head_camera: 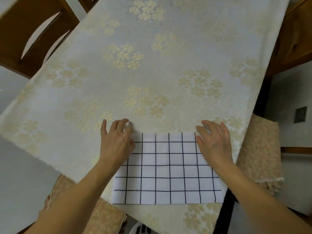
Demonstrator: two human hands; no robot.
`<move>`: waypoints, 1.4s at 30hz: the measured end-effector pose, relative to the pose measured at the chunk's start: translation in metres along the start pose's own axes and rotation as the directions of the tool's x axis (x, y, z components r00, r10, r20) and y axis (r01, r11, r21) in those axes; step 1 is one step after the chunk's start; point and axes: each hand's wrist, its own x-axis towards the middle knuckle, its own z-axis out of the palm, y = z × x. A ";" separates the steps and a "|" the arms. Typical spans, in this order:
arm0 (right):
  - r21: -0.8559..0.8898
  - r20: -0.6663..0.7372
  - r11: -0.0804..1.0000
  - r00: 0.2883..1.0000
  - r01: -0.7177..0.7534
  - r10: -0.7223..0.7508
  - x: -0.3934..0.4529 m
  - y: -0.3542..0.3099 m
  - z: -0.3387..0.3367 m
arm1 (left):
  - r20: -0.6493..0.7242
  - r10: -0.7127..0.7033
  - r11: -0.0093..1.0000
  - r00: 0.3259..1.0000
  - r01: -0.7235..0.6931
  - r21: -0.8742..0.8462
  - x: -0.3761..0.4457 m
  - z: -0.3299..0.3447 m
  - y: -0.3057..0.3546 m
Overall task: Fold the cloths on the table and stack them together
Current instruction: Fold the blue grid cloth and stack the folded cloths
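A white cloth with a dark grid pattern (168, 169) lies flat and folded on the table's near edge. My left hand (116, 141) rests on its far left corner, fingers loosely bent, tips on the tablecloth. Spread fingers of my right hand (214, 141) lie over the cloth's far right corner. Neither hand grips the fabric. Both forearms reach in from the bottom of the view.
The table (152, 65) wears a cream tablecloth with gold flower clusters. Wooden chairs stand at the far left (33, 31) and far right (297, 39). Cushioned seats show at the near left (101, 217) and right (260, 152). A white basket (141, 229) peeks out below.
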 end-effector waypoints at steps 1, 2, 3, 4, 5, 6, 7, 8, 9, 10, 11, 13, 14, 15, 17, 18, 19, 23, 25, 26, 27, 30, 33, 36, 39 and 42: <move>0.015 -0.014 1.000 1.000 -0.008 0.008 -0.004 -0.003 -0.002 | 0.001 -0.014 0.999 1.000 0.014 -0.029 -0.003 -0.001 0.005; 0.038 -0.022 0.999 1.000 -0.009 0.010 -0.009 -0.009 -0.003 | -0.003 -0.007 0.998 1.000 0.006 -0.064 -0.008 -0.002 0.012; 0.060 -0.013 0.998 1.000 0.002 -0.002 -0.015 -0.017 -0.004 | -0.010 0.024 0.995 1.000 -0.025 -0.100 -0.015 -0.001 0.020; 0.078 0.020 0.997 0.999 0.024 -0.025 -0.021 -0.026 -0.004 | -0.017 0.072 0.989 0.997 -0.073 -0.130 -0.023 0.001 0.030; 0.090 0.067 0.995 0.997 0.043 -0.049 -0.027 -0.036 -0.002 | -0.016 0.123 0.981 0.992 -0.124 -0.149 -0.031 0.005 0.039; 0.091 0.127 0.995 0.990 0.051 -0.062 -0.032 -0.044 0.000 | -0.004 0.164 0.974 0.986 -0.163 -0.155 -0.037 0.010 0.047; 0.073 0.186 0.996 0.981 0.049 -0.062 -0.036 -0.050 0.005 | 0.011 0.186 0.971 0.983 -0.182 -0.155 -0.042 0.017 0.053; 0.045 0.236 0.998 0.970 0.044 -0.054 -0.039 -0.053 0.009 | 0.032 0.188 0.971 0.982 -0.181 -0.157 -0.045 0.025 0.056; 0.016 0.276 0.999 0.960 0.038 -0.041 -0.042 -0.053 0.013 | 0.056 0.181 0.972 0.982 -0.169 -0.164 -0.047 0.032 0.057; -0.011 0.306 1.000 0.952 0.028 -0.023 -0.044 -0.052 0.017 | 0.076 0.172 0.973 0.982 -0.157 -0.170 -0.050 0.038 0.057; -0.036 0.331 0.999 0.944 0.019 -0.006 -0.047 -0.050 0.020 | 0.088 0.166 0.974 0.982 -0.149 -0.170 -0.052 0.043 0.057; -0.082 0.361 0.996 0.932 0.019 0.012 -0.051 -0.045 0.024 | 0.096 0.157 0.977 0.983 -0.141 -0.159 -0.056 0.051 0.056; -0.096 0.370 0.995 0.929 0.023 0.014 -0.052 -0.043 0.025 | 0.093 0.152 0.978 0.984 -0.136 -0.157 -0.058 0.053 0.056; -0.103 0.373 0.994 0.928 0.027 0.013 -0.052 -0.042 0.026 | 0.087 0.146 0.979 0.985 -0.131 -0.157 -0.058 0.054 0.056; -0.108 0.379 0.994 0.926 0.032 0.011 -0.050 -0.042 0.028 | 0.090 0.140 0.981 0.986 -0.126 -0.146 -0.055 0.055 0.058; -0.111 0.384 0.993 0.923 0.034 0.011 -0.049 -0.042 0.027 | 0.101 0.140 0.983 0.985 -0.125 -0.138 -0.055 0.054 0.058; -0.108 0.387 0.994 0.922 0.032 0.013 -0.050 -0.043 0.024 | 0.108 0.135 0.984 0.985 -0.120 -0.135 -0.056 0.052 0.058; -0.034 0.359 0.999 0.933 -0.004 0.016 -0.073 -0.042 0.007 | 0.083 0.115 0.981 0.990 -0.100 -0.168 -0.086 0.046 0.060; -0.008 0.350 1.000 0.937 -0.006 0.009 -0.096 -0.039 0.001 | 0.089 0.109 0.980 0.990 -0.092 -0.179 -0.111 0.048 0.060; -0.001 0.355 1.000 0.935 -0.009 0.009 -0.106 -0.037 0.001 | 0.101 0.101 0.981 0.990 -0.082 -0.178 -0.121 0.051 0.060; -0.005 0.365 1.000 0.931 -0.013 0.014 -0.114 -0.035 0.001 | 0.115 0.093 0.983 0.989 -0.072 -0.172 -0.128 0.055 0.059; -0.046 0.394 0.999 0.919 -0.007 0.025 -0.125 -0.029 0.005 | 0.125 0.074 0.986 0.989 -0.053 -0.159 -0.136 0.063 0.058; -0.062 0.385 0.998 0.923 0.007 0.017 -0.123 -0.029 0.007 | 0.109 0.069 0.987 0.992 -0.052 -0.154 -0.134 0.063 0.059; -0.082 0.380 0.996 0.925 0.017 0.016 -0.123 -0.028 0.006 | 0.101 0.080 0.986 0.992 -0.064 -0.152 -0.134 0.063 0.059; -0.096 0.377 0.995 0.926 0.026 0.012 -0.123 -0.028 0.007 | 0.089 0.083 0.986 0.993 -0.069 -0.155 -0.136 0.062 0.057; -0.087 0.372 0.996 0.928 0.020 0.014 -0.124 -0.027 0.007 | 0.099 0.080 0.987 0.992 -0.065 -0.149 -0.137 0.060 0.056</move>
